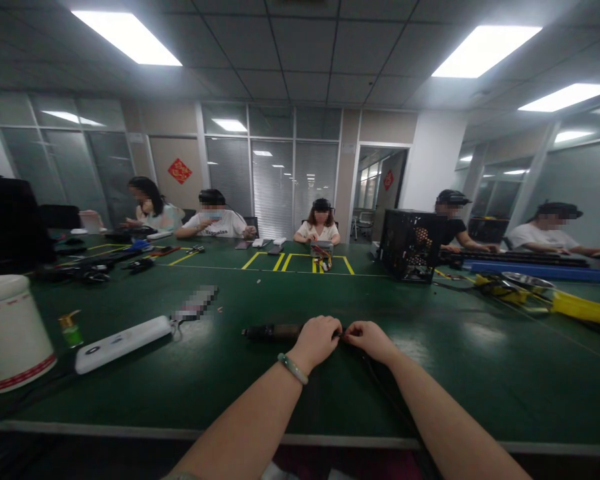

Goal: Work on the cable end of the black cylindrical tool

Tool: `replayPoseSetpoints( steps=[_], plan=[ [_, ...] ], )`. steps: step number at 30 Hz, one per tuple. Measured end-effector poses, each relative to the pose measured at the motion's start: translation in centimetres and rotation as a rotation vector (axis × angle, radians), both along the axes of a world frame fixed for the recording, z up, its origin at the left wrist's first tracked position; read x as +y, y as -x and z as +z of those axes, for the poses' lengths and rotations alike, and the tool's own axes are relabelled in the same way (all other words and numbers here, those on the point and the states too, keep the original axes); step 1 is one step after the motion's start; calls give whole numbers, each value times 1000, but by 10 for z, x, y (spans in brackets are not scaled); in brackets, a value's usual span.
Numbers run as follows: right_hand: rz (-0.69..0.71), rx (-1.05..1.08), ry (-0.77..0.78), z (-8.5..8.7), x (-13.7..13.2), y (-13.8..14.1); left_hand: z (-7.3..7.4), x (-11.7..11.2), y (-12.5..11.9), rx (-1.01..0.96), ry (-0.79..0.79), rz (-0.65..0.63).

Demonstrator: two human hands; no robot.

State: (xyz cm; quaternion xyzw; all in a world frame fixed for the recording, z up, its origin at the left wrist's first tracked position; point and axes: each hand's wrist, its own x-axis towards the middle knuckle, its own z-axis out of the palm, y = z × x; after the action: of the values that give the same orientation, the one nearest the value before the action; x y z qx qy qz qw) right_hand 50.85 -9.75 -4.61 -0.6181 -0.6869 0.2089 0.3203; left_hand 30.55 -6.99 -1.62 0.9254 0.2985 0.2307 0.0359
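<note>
A long dark electric screwdriver [277, 332] lies across the green table, its narrow tip toward the left. My left hand [320, 335], with a jade-coloured bangle [293, 369] on its wrist, is wrapped over the tool's right end. Just to the right, my right hand [373, 340] pinches at the tool's cable end; the fingertips nearly meet those of the left hand, and the exact part between them is too small to make out. From there a dark cable [380, 383] runs down past my right forearm toward the table's front edge.
Left of me are a white power strip [125, 343], a small green bottle [71, 330], a white canister [15, 333] and a blurred phone-like object [196, 303]. A black computer case [411, 245] stands at back right, near yellow parts [585, 310]. Several people sit opposite.
</note>
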Motion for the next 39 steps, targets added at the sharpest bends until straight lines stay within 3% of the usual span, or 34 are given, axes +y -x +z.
replayPoseSetpoints(
  steps=[14, 25, 39],
  plan=[
    [-7, -25, -13, -3, 3, -1, -7, 5, -1, -5, -48, -21],
    [8, 3, -4, 4, -2, 3, -3, 1, 2, -31, -19, -33],
    [4, -5, -10, -1, 0, 0, -2, 2, -1, 24, -27, 2]
  ],
)
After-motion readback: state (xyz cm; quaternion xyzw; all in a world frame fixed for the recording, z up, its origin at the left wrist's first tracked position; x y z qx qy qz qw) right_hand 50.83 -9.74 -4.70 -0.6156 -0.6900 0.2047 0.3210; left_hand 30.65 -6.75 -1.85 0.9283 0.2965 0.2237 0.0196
